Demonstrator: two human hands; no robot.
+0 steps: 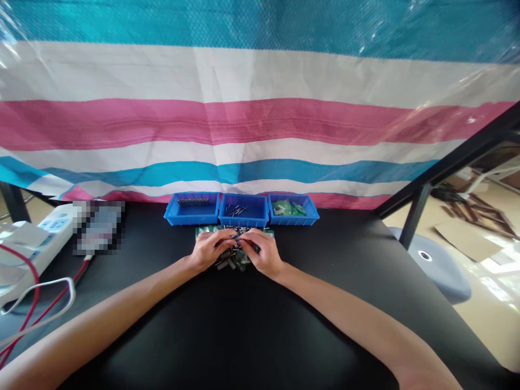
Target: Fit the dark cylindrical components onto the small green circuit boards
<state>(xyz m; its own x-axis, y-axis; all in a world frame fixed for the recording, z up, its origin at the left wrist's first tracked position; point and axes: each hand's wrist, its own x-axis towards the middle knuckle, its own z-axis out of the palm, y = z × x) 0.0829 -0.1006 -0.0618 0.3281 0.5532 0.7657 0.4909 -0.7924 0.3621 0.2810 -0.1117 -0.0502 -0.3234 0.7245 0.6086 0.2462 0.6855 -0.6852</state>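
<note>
My left hand (214, 247) and my right hand (262, 252) meet above a pile of small metal parts (231, 262) on the black table. Thumb and fingers of both hands are pinched together around a small dark, thin piece (236, 237); its kind is too small to make out. Under the pile lies a green sheet or bag (202, 230), partly covered by my hands. Just behind stand three blue bins: the left bin (190, 220) has a row of small metal cylinders, the middle bin (244, 222) a few thin pins, and the right bin (293, 220) green packets.
A white power strip (52, 227) with red and white cables (38, 281) occupies the table's left side, beside a blurred-out device (99, 227). A striped plastic sheet (260, 119) hangs behind the bins. Right of the table are a black frame leg (415, 216) and a grey stool (441, 265).
</note>
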